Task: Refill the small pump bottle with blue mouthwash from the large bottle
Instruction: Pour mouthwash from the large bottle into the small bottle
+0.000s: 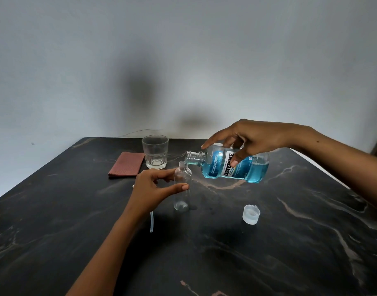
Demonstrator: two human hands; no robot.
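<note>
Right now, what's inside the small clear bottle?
The small clear bottle looks nearly empty: no blue shows through it. The left hand holds its side, covering part of its wall. The mouthwash bottle tips over its neck.

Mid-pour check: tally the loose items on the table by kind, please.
Bottles: 2, large bottle and small bottle
Glasses: 1, glass
Caps: 1, cap
Cloths: 1, folded cloth
Tubes: 1, clear tube
Total: 6

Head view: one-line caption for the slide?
Right hand tips the large mouthwash bottle over the small clear bottle, steadied by the left hand.
</note>
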